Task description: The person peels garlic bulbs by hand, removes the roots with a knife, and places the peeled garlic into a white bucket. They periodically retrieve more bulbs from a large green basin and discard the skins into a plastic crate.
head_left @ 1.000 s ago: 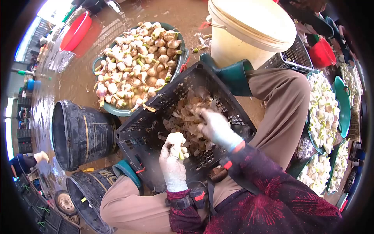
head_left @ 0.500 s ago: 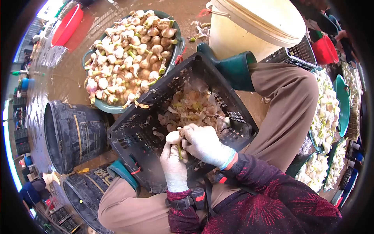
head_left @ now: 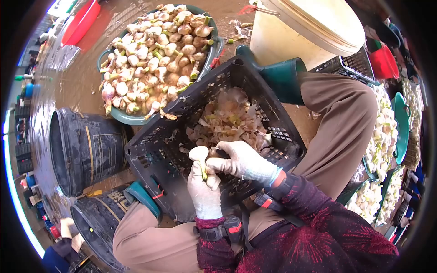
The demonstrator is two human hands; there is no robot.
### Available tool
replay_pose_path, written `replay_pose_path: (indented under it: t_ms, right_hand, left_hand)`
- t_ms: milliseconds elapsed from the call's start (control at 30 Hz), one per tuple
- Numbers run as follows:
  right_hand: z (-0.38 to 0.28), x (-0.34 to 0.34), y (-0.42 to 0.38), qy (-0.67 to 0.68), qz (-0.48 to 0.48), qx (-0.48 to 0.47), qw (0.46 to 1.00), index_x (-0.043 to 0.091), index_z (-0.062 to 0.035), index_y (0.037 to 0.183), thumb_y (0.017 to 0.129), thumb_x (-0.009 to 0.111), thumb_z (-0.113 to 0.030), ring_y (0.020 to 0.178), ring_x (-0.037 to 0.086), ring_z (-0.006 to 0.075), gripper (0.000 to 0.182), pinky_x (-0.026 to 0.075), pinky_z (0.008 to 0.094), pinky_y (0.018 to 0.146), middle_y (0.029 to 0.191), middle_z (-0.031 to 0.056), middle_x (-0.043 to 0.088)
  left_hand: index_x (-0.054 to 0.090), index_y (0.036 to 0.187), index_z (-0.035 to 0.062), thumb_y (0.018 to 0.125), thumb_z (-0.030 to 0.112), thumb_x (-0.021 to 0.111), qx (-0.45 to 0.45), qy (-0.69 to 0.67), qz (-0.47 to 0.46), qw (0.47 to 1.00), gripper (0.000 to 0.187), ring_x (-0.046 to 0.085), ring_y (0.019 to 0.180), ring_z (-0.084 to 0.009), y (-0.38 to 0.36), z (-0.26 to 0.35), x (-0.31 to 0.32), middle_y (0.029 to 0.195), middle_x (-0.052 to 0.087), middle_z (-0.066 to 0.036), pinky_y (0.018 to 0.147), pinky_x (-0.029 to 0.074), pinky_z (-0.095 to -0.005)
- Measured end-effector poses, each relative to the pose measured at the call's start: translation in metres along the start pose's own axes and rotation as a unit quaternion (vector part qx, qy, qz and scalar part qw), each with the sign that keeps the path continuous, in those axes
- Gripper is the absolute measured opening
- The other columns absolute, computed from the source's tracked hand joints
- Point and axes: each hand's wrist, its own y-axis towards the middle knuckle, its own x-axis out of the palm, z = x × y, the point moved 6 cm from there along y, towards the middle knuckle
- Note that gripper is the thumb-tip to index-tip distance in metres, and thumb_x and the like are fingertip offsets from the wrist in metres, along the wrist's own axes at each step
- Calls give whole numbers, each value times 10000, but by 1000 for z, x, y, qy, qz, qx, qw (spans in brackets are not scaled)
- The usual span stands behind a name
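Over a black crate (head_left: 157, 175), my left hand (head_left: 204, 193) in a white glove is closed round a garlic bulb (head_left: 199, 154) with a green stem; the pale bulb sticks up above the fingers. My right hand (head_left: 241, 161), also gloved, is beside it with thumb and fingers pinched close to the stem. Whatever lies between those fingertips is too small to make out. Loose peeled skins (head_left: 227, 118) lie in a heap inside the crate. Unpeeled garlic bulbs (head_left: 159, 59) fill a green tub (head_left: 127, 119) beyond the crate.
Black buckets (head_left: 91, 152) stand at the left, near my knee. A cream bucket (head_left: 282, 41) is past my green boot (head_left: 284, 82). Tubs of whiter garlic (head_left: 382, 132) line the right. Red basins (head_left: 82, 22) sit farther off. Another person's hands (head_left: 70, 232) show at lower left.
The bulb now stands more upright and exposed in my left hand. My right fingers have shifted off its top to the side of the stem. The view has shifted slightly.
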Motion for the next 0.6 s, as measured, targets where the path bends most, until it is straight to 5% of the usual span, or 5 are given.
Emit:
replay_pose_path:
  t_ms: [100,300,433,533,600]
  right_hand:
    - [23,9,3,87,25,122,988,620,33,907,850,639,-367,796,651,365,404,486,417,687,822,226,652]
    - [33,-4,9,68,136,116,982,631,18,860,836,658,-225,653,590,158,246,469,347,633,713,128,633]
    - [11,-1,-5,-11,105,44,993,601,21,861,843,682,-287,744,628,387,319,479,424,666,780,222,632]
    - [0,-6,-7,-14,96,60,994,595,19,882,850,675,-294,774,621,415,325,480,435,671,790,245,621]
    - [0,-9,-3,-38,107,43,993,593,7,896,874,648,-272,784,622,418,285,488,443,672,790,245,623]
  left_hand:
    - [561,964,53,987,288,544,3,-43,-61,997,237,373,424,-60,-3,2,12,640,470,18,378,322,-205]
    - [503,829,148,966,302,573,123,-124,-58,983,218,362,463,-39,-21,96,14,621,400,60,386,303,-202]
    - [528,851,75,964,388,535,273,-157,-143,938,333,455,476,-66,-12,270,16,666,504,21,426,413,-199]
    - [528,980,-45,932,701,253,309,-278,-226,881,797,557,699,-184,-21,344,40,818,593,-109,581,491,-342]
    - [548,1051,-42,959,488,478,304,-117,-236,916,542,571,697,-142,19,335,67,878,631,-113,552,467,-266]
